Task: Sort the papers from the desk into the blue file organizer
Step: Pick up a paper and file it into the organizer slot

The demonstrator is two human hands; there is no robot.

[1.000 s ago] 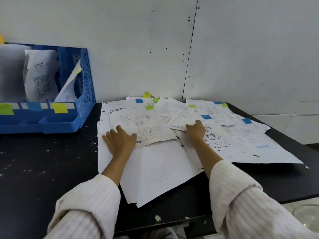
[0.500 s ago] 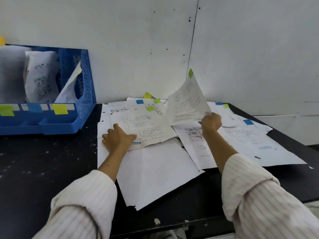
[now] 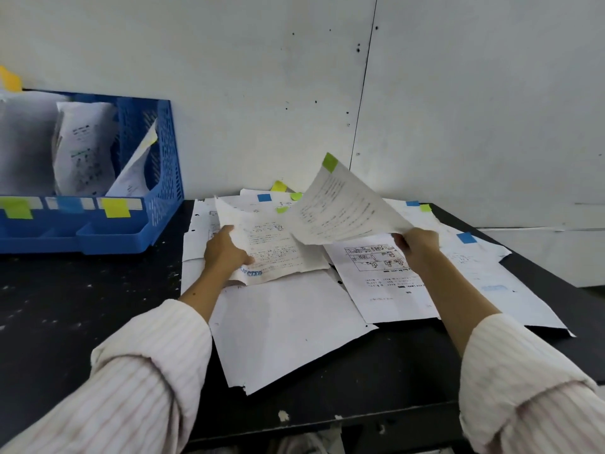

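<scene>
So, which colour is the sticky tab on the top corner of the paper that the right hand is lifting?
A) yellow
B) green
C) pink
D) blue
B: the lifted paper, held at its lower edge by the right hand, carries a green tab on its raised top corner.

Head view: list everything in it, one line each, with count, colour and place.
file organizer: one, blue, back left of desk, papers standing inside, green, blue and yellow tabs on its front
lifted sheet: one, white with green tab, held above the pile
stamped sheet: one, white, blue stamp, atop the pile
loose papers: many, white, spread over desk centre and right
desk: one, black
wall: white, behind
left hand: grips the stamped sheet
right hand: pinches the lifted sheet
sleeves: two, pale striped
</scene>
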